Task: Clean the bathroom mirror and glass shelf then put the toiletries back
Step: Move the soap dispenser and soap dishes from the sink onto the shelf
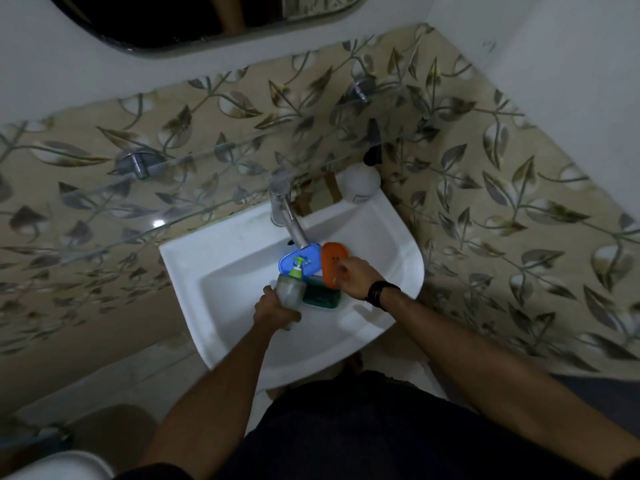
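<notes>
Soap dispenser (290, 289) gripped in left hand (275, 310) over sink (391, 237).

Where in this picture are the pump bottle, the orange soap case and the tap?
pump bottle (290, 289): head view, on its cloudy body above the left hand.
orange soap case (331, 263): head view, on its orange lid.
tap (294, 226): head view, midway along its metal spout.

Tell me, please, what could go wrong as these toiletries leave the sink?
1. The left hand holds the dispenser low on its body; it may slip.
2. The orange case in the right hand may knock the tap.
3. The glass shelf overhangs the sink; lifted items may strike its edge.
</notes>
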